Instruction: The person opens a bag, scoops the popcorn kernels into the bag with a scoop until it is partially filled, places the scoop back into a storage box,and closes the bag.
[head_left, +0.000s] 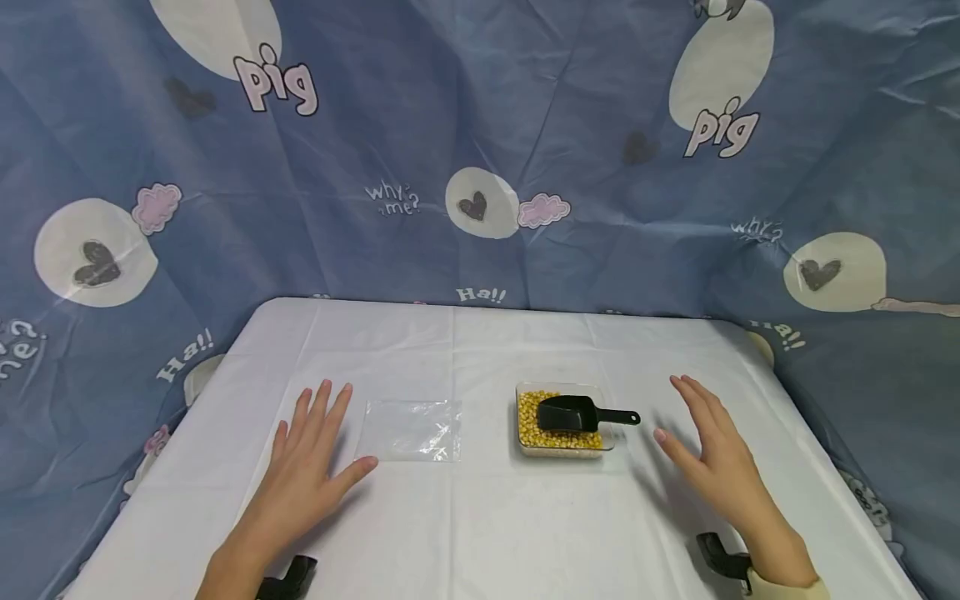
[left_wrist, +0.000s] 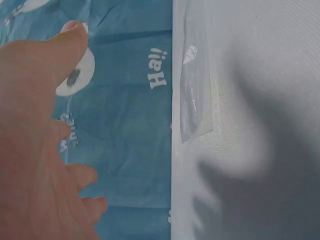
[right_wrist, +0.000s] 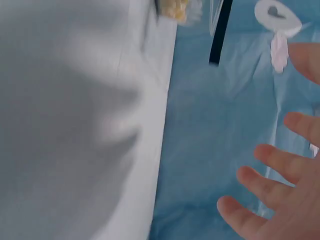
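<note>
My left hand (head_left: 303, 471) hovers over the table with its fingers spread, just left of a flat clear plastic bag (head_left: 410, 431). The same bag (left_wrist: 195, 85) lies beyond the thumb in the left wrist view. Right of the bag stands a clear rectangular container (head_left: 562, 452) filled with yellow corn kernels (head_left: 534, 421). A black scoop (head_left: 567, 414) rests on the kernels, its handle reaching over the container's right rim. Further right, my right hand (head_left: 720, 462) is held apart from the scoop, fingers extended and holding nothing. In the right wrist view the scoop's handle (right_wrist: 220, 37) shows near the top.
A white cloth covers the table (head_left: 517, 533). Behind it hangs a blue printed curtain (head_left: 420, 108), which also falls along both sides. Black wrist-camera mounts (head_left: 722, 556) sit below each hand. Shadows of the hands fall on the cloth.
</note>
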